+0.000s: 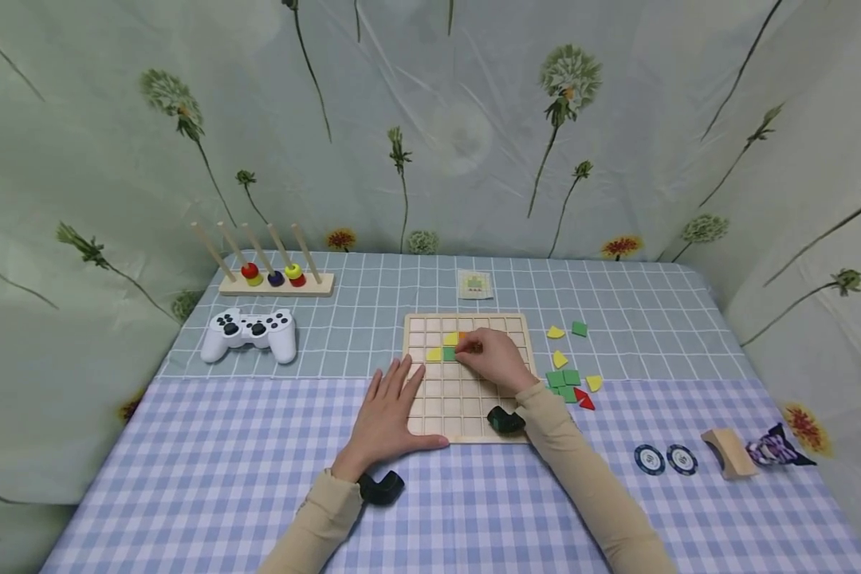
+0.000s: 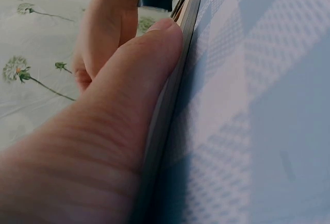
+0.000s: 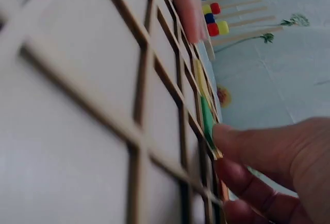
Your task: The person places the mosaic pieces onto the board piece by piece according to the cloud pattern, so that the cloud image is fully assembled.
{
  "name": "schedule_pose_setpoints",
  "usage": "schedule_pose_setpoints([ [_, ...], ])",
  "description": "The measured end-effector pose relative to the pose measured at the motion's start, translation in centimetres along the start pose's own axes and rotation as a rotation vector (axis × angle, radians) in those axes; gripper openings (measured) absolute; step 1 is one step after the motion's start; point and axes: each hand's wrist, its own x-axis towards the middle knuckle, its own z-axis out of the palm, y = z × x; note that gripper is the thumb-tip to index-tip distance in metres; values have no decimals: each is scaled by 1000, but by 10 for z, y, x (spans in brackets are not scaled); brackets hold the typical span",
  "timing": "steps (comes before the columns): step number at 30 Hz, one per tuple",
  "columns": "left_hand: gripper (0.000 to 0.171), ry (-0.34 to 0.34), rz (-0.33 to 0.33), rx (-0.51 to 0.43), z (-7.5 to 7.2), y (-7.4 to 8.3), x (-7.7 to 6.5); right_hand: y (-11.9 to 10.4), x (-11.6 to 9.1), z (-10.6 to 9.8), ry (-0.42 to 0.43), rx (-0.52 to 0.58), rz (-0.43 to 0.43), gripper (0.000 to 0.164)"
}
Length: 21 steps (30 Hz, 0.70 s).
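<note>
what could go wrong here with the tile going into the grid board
The right hand works fingertips right beside the yellow and green tiles already seated, so it may nudge them out of their cells. The left hand only lies flat on the wooden grid board edge; a push might slide it on the cloth.

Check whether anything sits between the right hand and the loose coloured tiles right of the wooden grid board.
Nothing visible does. The right hand rests on the wooden grid board; the loose coloured tiles lie on bare cloth just beyond the board's right edge.
</note>
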Motion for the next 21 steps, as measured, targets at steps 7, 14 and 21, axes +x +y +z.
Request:
schedule_pose_setpoints([
  [7,116,12,7,-4,-3,2,-1,24,-10,-33,72,-40,16,10],
  [14,115,10,15,-12,-3,2,-1,59,-23,-74,236,-34,84,17],
  [21,115,5,12,-6,-3,2,-1,89,-36,-106,339,-98,150,27],
])
